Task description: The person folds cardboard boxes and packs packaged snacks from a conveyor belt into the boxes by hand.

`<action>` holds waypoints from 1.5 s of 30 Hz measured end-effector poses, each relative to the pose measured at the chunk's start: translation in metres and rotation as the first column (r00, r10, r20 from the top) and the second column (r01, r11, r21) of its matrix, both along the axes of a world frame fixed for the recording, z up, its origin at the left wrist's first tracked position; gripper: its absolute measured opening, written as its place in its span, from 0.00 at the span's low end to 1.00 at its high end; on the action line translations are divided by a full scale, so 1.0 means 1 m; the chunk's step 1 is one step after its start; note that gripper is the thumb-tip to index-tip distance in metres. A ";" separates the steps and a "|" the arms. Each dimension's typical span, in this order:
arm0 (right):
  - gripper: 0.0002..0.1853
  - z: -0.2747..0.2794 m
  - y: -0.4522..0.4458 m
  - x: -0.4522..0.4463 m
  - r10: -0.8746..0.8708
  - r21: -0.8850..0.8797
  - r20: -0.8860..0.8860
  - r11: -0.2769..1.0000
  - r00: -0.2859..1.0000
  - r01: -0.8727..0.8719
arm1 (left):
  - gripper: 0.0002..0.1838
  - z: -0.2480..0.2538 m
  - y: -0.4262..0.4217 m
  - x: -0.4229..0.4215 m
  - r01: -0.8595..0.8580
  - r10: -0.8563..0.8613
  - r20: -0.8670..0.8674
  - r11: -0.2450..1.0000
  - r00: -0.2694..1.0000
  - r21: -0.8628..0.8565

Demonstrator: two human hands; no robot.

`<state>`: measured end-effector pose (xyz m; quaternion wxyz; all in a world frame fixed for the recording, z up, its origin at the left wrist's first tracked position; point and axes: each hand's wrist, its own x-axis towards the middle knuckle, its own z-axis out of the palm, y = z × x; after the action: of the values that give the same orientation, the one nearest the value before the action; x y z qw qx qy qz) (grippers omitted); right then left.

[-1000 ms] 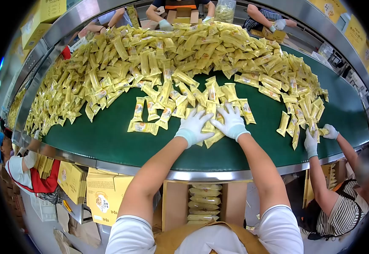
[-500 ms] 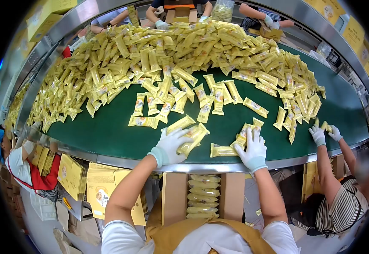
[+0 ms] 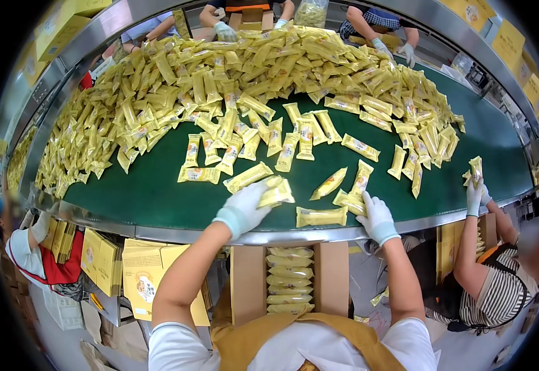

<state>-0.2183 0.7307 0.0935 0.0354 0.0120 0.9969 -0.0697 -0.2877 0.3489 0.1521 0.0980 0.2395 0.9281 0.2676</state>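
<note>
My left hand [image 3: 245, 208], in a white glove, is closed around yellow wrapped snack packets [image 3: 277, 193] just above the green belt [image 3: 232, 207]. Another yellow packet [image 3: 247, 178] lies against its fingertips. My right hand [image 3: 378, 217], also gloved, pinches the right end of a yellow packet [image 3: 348, 201] between thumb and fingers. A packet [image 3: 361, 177] rests behind that one, a tilted packet [image 3: 329, 183] lies between my hands, and a flat packet [image 3: 321, 216] is near the belt's edge. Below the metal edge, an open carton [image 3: 248, 281] holds several stacked packets [image 3: 290, 272].
A large heap of yellow packets [image 3: 232, 68] covers the belt's far side. A metal rail [image 3: 269, 237] runs along the near edge. Flattened yellow cartons [image 3: 142, 272] stand at left. Co-workers work at both sides and across; the right one's gloved hand [image 3: 475, 195] holds packets upright.
My left hand has shifted its packets slightly left and turned them. The right hand has moved right, off the grouped packets, which now lie spread out. The right co-worker has raised packets.
</note>
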 end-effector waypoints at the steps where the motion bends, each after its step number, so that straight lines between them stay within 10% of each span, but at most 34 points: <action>1: 0.42 0.010 0.003 0.004 -0.019 0.012 0.062 1.000 0.998 0.018 | 0.29 0.015 -0.007 0.008 -0.041 0.043 0.030 0.997 0.999 -0.059; 6: 0.21 0.072 0.005 0.018 0.022 -0.074 0.007 0.997 1.000 -0.021 | 0.29 -0.013 -0.023 0.012 -0.046 0.057 0.038 0.966 0.998 -0.255; 11: 0.24 0.073 -0.033 0.001 0.269 -0.440 -0.139 0.845 0.953 -0.303 | 0.30 -0.033 0.009 0.009 -0.042 -0.009 -0.102 0.874 0.995 -0.484; 19: 0.23 0.050 -0.050 -0.011 0.219 -0.199 0.023 0.957 0.975 -0.210 | 0.23 -0.020 -0.008 0.016 -0.008 0.056 0.115 0.927 0.992 -0.376; 27: 0.27 0.084 -0.108 -0.038 0.397 -0.585 -0.197 0.686 0.896 -0.433 | 0.26 -0.023 0.013 0.016 -0.049 0.100 0.075 0.864 0.992 -0.501; 33: 0.21 0.014 -0.159 -0.080 0.618 -0.408 0.014 0.721 0.786 -0.559 | 0.20 -0.034 0.006 0.024 -0.059 0.065 -0.005 0.870 0.998 -0.490; 37: 0.19 0.065 -0.136 -0.069 0.559 -0.506 -0.084 0.689 0.825 -0.519 | 0.23 -0.008 -0.003 0.017 0.012 0.049 0.144 0.918 0.988 -0.396; 39: 0.18 0.086 -0.106 -0.075 0.475 -0.376 -0.163 0.780 0.865 -0.500 | 0.24 0.019 0.000 0.008 -0.026 0.108 0.260 0.954 0.960 -0.299; 41: 0.18 0.109 -0.086 -0.088 0.390 -0.144 0.001 0.911 0.921 -0.386 | 0.27 0.015 0.002 -0.005 -0.105 0.104 -0.015 0.981 0.994 -0.161; 45: 0.16 0.050 -0.044 -0.125 0.487 0.031 0.244 0.860 0.839 -0.509 | 0.24 -0.005 0.034 -0.052 -0.111 0.127 0.018 0.922 0.992 -0.372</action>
<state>-0.3434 0.6863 0.1435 0.1655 -0.2381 0.9570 -0.0093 -0.3397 0.3830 0.1470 0.1444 0.1542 0.9725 0.0985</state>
